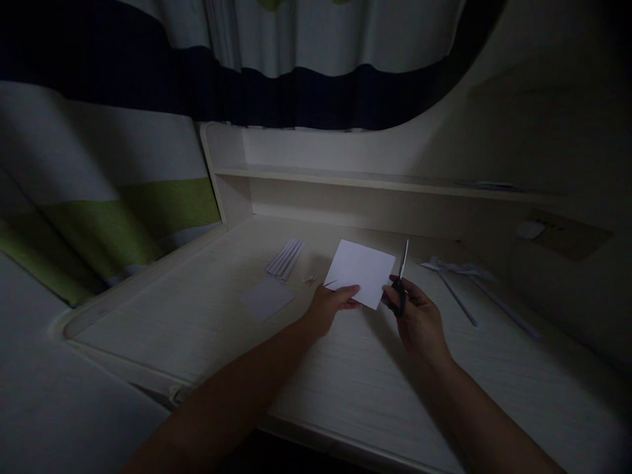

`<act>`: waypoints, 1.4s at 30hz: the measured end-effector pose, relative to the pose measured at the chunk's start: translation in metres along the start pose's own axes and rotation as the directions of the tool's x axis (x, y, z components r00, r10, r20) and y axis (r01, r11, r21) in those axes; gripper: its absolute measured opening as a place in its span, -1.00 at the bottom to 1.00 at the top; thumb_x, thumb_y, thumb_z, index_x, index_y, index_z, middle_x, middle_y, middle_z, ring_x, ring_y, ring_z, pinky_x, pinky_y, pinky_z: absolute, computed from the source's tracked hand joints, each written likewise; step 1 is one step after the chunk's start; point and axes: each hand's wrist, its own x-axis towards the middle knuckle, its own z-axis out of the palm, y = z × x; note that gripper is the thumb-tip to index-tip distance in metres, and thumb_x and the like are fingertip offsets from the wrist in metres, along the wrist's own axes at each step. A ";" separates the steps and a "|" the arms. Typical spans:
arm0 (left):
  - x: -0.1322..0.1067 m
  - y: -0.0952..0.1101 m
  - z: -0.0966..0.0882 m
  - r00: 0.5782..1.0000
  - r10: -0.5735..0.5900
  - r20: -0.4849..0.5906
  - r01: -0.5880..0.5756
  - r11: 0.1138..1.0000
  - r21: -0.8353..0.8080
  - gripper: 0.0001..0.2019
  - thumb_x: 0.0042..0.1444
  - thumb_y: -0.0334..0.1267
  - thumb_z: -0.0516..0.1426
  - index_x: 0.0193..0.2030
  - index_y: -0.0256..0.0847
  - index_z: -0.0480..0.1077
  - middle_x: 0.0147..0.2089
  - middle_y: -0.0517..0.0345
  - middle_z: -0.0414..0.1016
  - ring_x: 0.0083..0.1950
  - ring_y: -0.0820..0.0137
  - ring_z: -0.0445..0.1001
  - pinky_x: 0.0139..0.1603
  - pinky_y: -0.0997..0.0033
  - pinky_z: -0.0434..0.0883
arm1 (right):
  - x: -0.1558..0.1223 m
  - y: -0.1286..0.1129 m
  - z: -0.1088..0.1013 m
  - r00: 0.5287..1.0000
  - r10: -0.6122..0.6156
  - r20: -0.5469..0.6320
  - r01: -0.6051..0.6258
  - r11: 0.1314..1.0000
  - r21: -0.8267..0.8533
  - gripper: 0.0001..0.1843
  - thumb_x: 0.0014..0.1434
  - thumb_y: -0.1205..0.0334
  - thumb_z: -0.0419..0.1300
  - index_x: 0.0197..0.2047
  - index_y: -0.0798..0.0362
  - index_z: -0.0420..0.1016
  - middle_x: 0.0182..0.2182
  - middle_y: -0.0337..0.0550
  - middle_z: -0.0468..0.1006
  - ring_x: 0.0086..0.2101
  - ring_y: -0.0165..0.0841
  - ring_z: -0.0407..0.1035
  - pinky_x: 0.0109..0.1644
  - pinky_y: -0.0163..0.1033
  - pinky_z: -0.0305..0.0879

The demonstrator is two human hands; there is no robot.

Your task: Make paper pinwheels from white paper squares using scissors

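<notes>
A square white sheet of paper (364, 266) is held up over the desk. My left hand (330, 305) pinches its lower left part, thumb on top; a short dark line, perhaps a slit, shows near that corner. In my right hand (422, 322) is a pair of scissors (401, 280) with black handles, blades pointing up and away from me. The scissors stand just right of the sheet, and the right fingertips come close to its edge; whether they touch it I cannot tell. Left of the sheet, a smaller paper square (267, 298) lies flat on the desk.
Several folded paper strips (285, 259) lie behind the small square, with tiny scraps (310, 280) nearby. Thin sticks (459, 301) and crumpled paper (457, 268) are at the right. A low shelf (345, 176) runs along the back of the desk (336, 382), below a striped curtain (320, 95).
</notes>
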 end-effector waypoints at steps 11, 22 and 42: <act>0.009 0.025 -0.012 0.943 0.203 -0.262 -0.206 0.978 0.015 -0.67 -0.22 -0.22 0.24 -0.29 -0.37 0.41 -0.49 0.07 0.48 -0.52 0.44 0.43 -0.43 0.43 0.39 | -0.013 -0.012 0.003 0.843 0.261 0.471 -0.121 0.944 -0.307 -0.59 -0.11 0.02 0.26 -0.24 0.12 0.43 -0.60 -0.24 0.40 -0.58 -0.46 0.24 -0.51 -0.32 0.11; 0.004 0.031 -0.011 0.954 0.216 -0.207 -0.199 0.975 0.100 -0.60 -0.24 -0.28 0.24 -0.17 -0.33 0.40 -0.28 0.03 0.51 -0.36 0.38 0.48 -0.28 0.34 0.44 | -0.012 -0.007 -0.001 0.790 0.324 0.520 -0.089 0.901 -0.425 -0.57 -0.08 0.02 0.23 -0.19 0.13 0.41 -0.60 -0.23 0.36 -0.57 -0.47 0.19 -0.51 -0.31 0.03; 0.000 0.035 -0.007 0.957 0.189 -0.219 -0.170 0.980 0.101 -0.74 -0.29 -0.28 0.26 -0.38 -0.35 0.47 -0.33 -0.01 0.52 -0.37 0.36 0.49 -0.27 0.30 0.44 | -0.013 -0.006 -0.001 0.786 0.355 0.506 -0.110 0.886 -0.451 -0.54 -0.05 0.03 0.22 -0.11 0.12 0.40 -0.62 -0.27 0.32 -0.61 -0.51 0.10 -0.52 -0.31 -0.04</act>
